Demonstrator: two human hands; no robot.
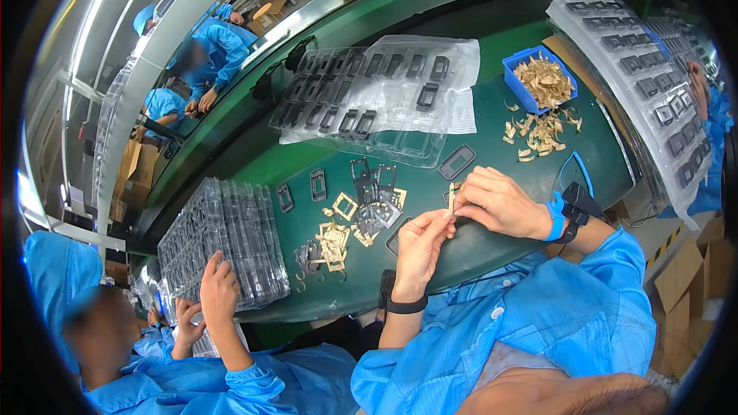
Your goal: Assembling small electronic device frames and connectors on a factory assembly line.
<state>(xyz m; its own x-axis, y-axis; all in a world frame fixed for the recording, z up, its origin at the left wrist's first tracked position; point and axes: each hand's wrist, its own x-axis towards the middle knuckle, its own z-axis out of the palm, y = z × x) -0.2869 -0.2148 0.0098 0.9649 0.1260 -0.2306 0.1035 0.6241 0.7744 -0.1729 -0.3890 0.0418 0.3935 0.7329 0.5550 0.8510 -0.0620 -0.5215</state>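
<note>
In front of me on the green table (492, 250), my left hand (421, 252) and my right hand (498, 203) meet, fingertips pinched together. Between them stands a thin pale gold strip (452, 193), seen nearly edge-on. Just beyond my right hand lies a black rectangular frame (457, 161); another is partly covered by my left hand. To the left are flat black and grey pieces (374, 184), a square gold frame (344, 206) and a heap of gold strips (333, 246). Two more black frames (318, 184) rest beyond them.
A blue bin (525, 93) holds curled gold strips, with loose strips (544, 134) beside it. Clear trays (361, 100) of black frames lie at the back. Stacked trays (223, 242) stand left, near a co-worker's hands (217, 288). More trays (642, 69) line the right side.
</note>
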